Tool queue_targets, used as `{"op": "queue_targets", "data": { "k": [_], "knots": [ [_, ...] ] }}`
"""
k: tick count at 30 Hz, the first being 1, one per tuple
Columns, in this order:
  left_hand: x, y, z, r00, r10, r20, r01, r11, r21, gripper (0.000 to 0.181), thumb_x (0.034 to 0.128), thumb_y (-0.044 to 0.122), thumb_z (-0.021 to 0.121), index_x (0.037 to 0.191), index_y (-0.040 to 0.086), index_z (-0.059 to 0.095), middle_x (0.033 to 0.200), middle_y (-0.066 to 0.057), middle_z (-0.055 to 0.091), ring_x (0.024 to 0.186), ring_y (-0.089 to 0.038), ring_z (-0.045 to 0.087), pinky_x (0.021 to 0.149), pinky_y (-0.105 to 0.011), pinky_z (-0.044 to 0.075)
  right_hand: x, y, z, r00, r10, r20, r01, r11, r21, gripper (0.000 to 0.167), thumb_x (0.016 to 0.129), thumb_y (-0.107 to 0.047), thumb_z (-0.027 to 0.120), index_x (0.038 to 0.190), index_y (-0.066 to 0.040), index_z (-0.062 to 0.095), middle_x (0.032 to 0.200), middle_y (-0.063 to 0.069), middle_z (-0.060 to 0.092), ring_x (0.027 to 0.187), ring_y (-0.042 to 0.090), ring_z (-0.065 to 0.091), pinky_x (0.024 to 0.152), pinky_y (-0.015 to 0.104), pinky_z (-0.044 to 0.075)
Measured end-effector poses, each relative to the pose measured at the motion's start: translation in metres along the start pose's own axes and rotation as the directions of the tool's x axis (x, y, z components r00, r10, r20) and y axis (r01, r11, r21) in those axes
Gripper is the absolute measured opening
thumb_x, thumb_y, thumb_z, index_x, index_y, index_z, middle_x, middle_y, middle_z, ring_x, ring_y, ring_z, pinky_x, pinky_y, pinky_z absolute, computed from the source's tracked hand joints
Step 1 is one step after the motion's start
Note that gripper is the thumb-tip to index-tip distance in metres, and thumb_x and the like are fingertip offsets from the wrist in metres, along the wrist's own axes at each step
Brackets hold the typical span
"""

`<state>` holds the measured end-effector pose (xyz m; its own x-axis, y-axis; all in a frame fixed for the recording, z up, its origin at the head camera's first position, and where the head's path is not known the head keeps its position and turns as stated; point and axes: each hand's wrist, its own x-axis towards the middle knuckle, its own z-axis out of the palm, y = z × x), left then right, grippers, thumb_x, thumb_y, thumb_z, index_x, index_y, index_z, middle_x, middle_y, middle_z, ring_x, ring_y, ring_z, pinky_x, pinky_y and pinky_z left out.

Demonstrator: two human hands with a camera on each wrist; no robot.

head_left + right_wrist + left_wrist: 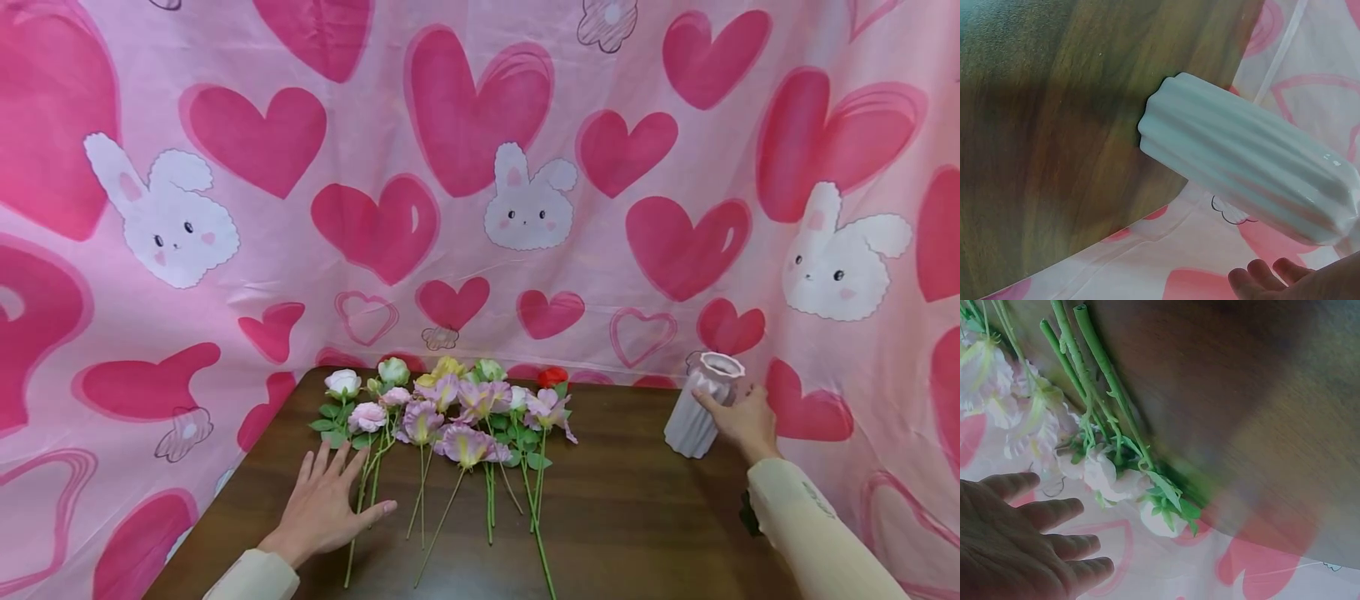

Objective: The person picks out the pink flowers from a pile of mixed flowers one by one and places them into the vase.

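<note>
My left hand [326, 504] is spread over the table's left side, its fingers just short of the leftmost flowers. In the left wrist view, that hand [1029, 544] shows straight fingers and holds nothing. Artificial flowers [468, 446] with green stems lie in a row: white and pink roses [367, 417], lilac blooms, a yellow one [447, 367] and a red one [552, 377]. On the right stands a white fluted vase [690, 421], upright. My right hand [746, 421] is at its upper part, thumb across its front. In the right wrist view, the fingers [1260, 275] look loose and apart from the vase [1241, 156].
The dark wooden table [622, 517] carries the flowers and vase. A pink cloth [525, 275] with hearts and rabbits hangs behind it and at both sides. Several stems point toward the front edge. A small dark object [748, 512] shows beside the right sleeve.
</note>
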<state>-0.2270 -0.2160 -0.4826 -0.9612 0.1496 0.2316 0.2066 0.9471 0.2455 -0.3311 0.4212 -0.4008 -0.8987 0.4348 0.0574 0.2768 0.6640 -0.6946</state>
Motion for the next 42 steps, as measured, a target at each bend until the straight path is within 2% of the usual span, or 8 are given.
{"op": "queue_targets", "data": {
  "k": [5,12,16,23,27,34,40,42],
  "knots": [
    [0.001,0.0,0.0,1.0,0.003,-0.008,-0.003,1.0,0.006,0.106,0.0803,0.085,0.056,0.152,0.007,0.048,0.155,-0.029,0.04,0.15,-0.055,0.013,0.117,-0.069,0.005,0.003,0.0,-0.002,0.999,0.033,0.012,-0.034,0.999,0.023,0.122,0.091,-0.068,0.062,0.157,0.01,-0.005,0.158,0.042,0.012,0.142,0.061,0.021,0.104,0.072,0.034],
    [0.0,0.001,-0.002,1.0,-0.005,0.016,0.005,1.0,-0.002,0.107,0.0807,0.086,0.055,0.153,0.007,0.047,0.156,-0.03,0.039,0.15,-0.055,0.01,0.117,-0.069,0.004,0.01,0.001,0.002,1.0,0.009,0.02,-0.009,1.0,0.02,0.112,0.092,-0.065,0.063,0.156,0.011,0.01,0.151,0.042,0.028,0.134,0.061,0.034,0.102,0.069,0.04],
    [0.0,0.002,-0.002,1.0,-0.001,0.012,0.001,1.0,0.007,0.107,0.0811,0.086,0.054,0.152,0.006,0.048,0.155,-0.03,0.04,0.15,-0.055,0.011,0.117,-0.069,0.005,0.012,0.001,0.005,0.999,-0.034,0.02,0.034,0.999,0.029,0.101,0.096,-0.057,0.062,0.155,0.01,0.015,0.15,0.041,0.032,0.131,0.058,0.039,0.104,0.068,0.039],
    [0.001,0.0,-0.002,1.0,0.004,-0.003,-0.004,1.0,0.015,0.107,0.0808,0.086,0.054,0.151,0.006,0.049,0.154,-0.03,0.042,0.149,-0.055,0.015,0.117,-0.069,0.006,0.017,0.002,0.011,0.996,-0.095,0.002,0.094,0.992,0.081,0.087,0.103,-0.035,0.061,0.156,0.011,0.01,0.153,0.042,0.024,0.136,0.058,0.033,0.108,0.068,0.033],
    [0.0,0.0,-0.002,1.0,-0.003,-0.005,0.003,1.0,0.018,0.106,0.0809,0.085,0.056,0.151,0.006,0.049,0.155,-0.029,0.041,0.149,-0.055,0.016,0.117,-0.069,0.006,0.019,0.001,0.014,0.989,-0.149,-0.005,0.148,0.983,0.106,0.081,0.103,-0.026,0.06,0.154,0.014,0.01,0.15,0.044,0.026,0.134,0.057,0.035,0.109,0.067,0.033],
    [0.0,0.001,-0.002,1.0,-0.002,-0.004,0.002,1.0,0.014,0.105,0.0811,0.084,0.057,0.151,0.006,0.049,0.155,-0.03,0.041,0.15,-0.055,0.014,0.117,-0.069,0.005,0.016,0.0,0.014,0.978,-0.208,0.005,0.207,0.977,0.048,0.075,0.103,-0.024,0.06,0.146,0.022,0.018,0.138,0.047,0.035,0.122,0.056,0.044,0.107,0.066,0.037],
    [0.0,0.002,0.0,1.0,0.008,-0.009,-0.008,1.0,0.017,0.104,0.0819,0.082,0.059,0.153,0.007,0.047,0.155,-0.03,0.04,0.15,-0.055,0.012,0.117,-0.068,0.005,0.011,-0.001,0.018,0.958,-0.286,0.009,0.286,0.958,0.016,0.071,0.102,-0.025,0.063,0.141,0.023,0.027,0.132,0.045,0.042,0.113,0.054,0.049,0.102,0.066,0.041],
    [0.0,0.002,0.001,1.0,0.01,-0.009,-0.01,1.0,0.018,0.105,0.0818,0.082,0.059,0.153,0.007,0.046,0.156,-0.03,0.039,0.15,-0.055,0.012,0.117,-0.068,0.005,0.009,-0.004,0.019,0.957,-0.291,0.02,0.291,0.957,0.004,0.073,0.103,-0.026,0.062,0.142,0.023,0.025,0.133,0.046,0.041,0.115,0.055,0.048,0.103,0.067,0.04]
  ]
}}
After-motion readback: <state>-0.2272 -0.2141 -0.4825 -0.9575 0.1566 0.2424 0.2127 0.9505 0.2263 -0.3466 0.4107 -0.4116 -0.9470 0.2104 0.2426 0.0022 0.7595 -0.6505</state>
